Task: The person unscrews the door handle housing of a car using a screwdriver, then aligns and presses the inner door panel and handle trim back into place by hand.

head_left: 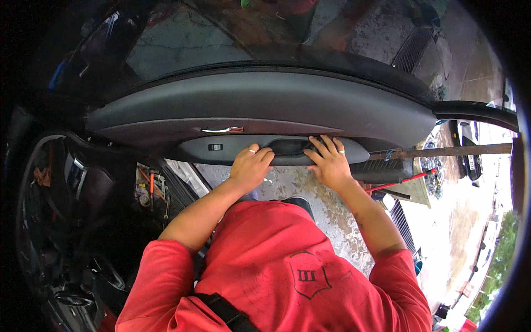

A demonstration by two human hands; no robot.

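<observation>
Long, curved and dark grey, the car door panel [265,99] with its silver handle [222,130] spans the far side, its near armrest [287,161] gripped by left hand [251,167] and right hand [330,164].

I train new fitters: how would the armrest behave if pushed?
The armrest probably feels stiff: no dent shows beside the left hand or right hand. Lying along the door panel, it seems unlikely to roll.
</observation>
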